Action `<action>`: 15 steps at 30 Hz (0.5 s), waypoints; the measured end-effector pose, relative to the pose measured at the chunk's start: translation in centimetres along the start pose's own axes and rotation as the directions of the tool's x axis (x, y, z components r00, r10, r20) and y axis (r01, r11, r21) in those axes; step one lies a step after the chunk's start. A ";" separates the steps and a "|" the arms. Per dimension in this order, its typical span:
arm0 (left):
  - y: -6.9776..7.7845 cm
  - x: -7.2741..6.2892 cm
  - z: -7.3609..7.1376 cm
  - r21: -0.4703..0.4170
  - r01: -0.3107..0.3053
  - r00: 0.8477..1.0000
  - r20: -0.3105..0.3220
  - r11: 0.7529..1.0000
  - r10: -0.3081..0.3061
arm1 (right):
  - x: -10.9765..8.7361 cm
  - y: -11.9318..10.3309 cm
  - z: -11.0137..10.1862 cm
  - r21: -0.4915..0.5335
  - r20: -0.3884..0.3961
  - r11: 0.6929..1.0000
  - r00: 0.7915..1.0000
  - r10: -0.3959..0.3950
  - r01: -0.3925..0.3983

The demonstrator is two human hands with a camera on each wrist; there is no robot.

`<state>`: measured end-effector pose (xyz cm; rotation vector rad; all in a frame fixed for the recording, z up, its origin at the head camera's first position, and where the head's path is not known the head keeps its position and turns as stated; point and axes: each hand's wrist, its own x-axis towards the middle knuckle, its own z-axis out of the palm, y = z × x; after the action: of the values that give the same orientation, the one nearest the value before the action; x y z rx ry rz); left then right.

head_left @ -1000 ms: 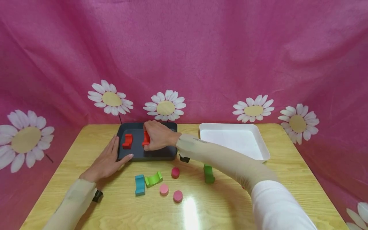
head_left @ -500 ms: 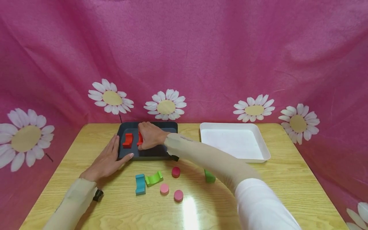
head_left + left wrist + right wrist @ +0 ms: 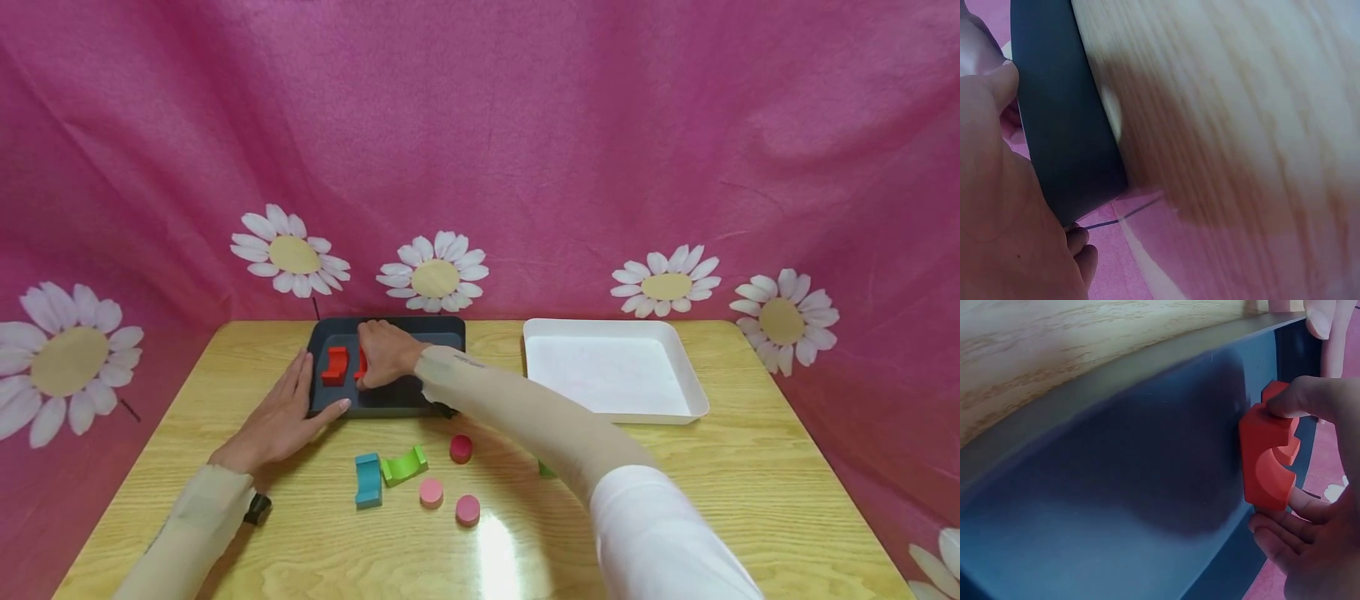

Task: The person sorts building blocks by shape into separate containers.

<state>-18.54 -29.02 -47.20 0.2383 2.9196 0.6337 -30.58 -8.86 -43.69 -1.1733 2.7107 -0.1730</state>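
In the head view a dark grey tray [image 3: 446, 340] stands at the back left of the table. My right hand [image 3: 388, 354] reaches into it and pinches a red block with a curved notch [image 3: 1263, 462] between thumb and fingers, mostly covered by the hand in the head view. A second red notched block [image 3: 335, 367] lies just to its left in the tray; the right wrist view shows it partly, behind the held one. At the tray's left end rests my left hand [image 3: 279, 423], fingers straight along the side wall and thumb at the front edge.
A white tray [image 3: 615, 358] stands at the back right. In front of the dark tray lie a blue notched block [image 3: 368, 481], a light green one [image 3: 405, 465], a dark red disc [image 3: 461, 449] and two pink discs [image 3: 431, 492]. My right forearm mostly covers a green block [image 3: 546, 470].
My right hand has moved left inside the dark tray with the red block, bringing it close to the other red block. The left hand stays in place.
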 end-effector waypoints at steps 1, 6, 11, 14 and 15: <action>0.0 0.0 0.0 0.000 0.000 1.000 0.000 1.000 0.000 | 0.1 0.0 0.1 0.003 0.005 1.000 1.000 0.001 -0.001; -0.1 0.0 0.0 0.003 0.003 1.000 0.000 1.000 -0.003 | 0.6 0.1 0.5 0.006 0.025 1.000 1.000 0.002 -0.002; -0.1 0.1 0.0 -0.001 0.002 1.000 0.002 1.000 -0.002 | 0.8 0.2 0.6 0.026 0.048 1.000 0.999 0.011 -0.012; -0.2 0.2 0.1 0.002 0.001 1.000 -0.001 1.000 -0.001 | 0.8 0.2 0.7 0.039 0.059 0.999 0.998 0.020 -0.022; -0.2 0.1 0.1 0.003 0.001 1.000 -0.002 1.000 -0.001 | 0.9 0.2 0.7 0.043 0.062 0.999 0.998 0.025 -0.028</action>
<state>-18.69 -29.14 -47.39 0.2360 2.9227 0.6298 -31.16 -9.37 -44.50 -1.1115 2.6536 -0.1890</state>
